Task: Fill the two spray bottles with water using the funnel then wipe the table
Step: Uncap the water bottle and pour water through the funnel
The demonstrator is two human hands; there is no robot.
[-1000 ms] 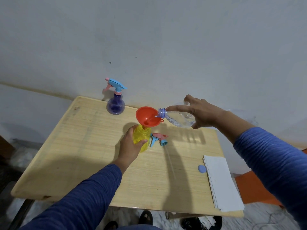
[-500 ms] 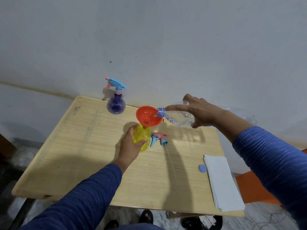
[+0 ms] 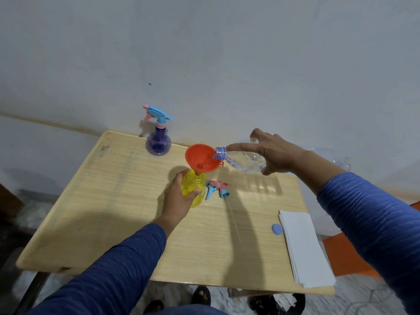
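Tabletop (image 3: pixel 118 201): water bottle (image 3: pixel 244 161) apparently pouring into funnel (image 3: pixel 200 159)

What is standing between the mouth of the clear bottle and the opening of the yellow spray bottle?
Only the orange funnel, seated in the neck of the yellow spray bottle. The clear bottle has its mouth over the funnel's rim; nothing visible blocks that path.

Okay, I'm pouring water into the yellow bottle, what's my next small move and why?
Probably keep the clear plastic water bottle tilted over the red funnel: water remains inside it, and your left hand is steadying the yellow spray bottle.
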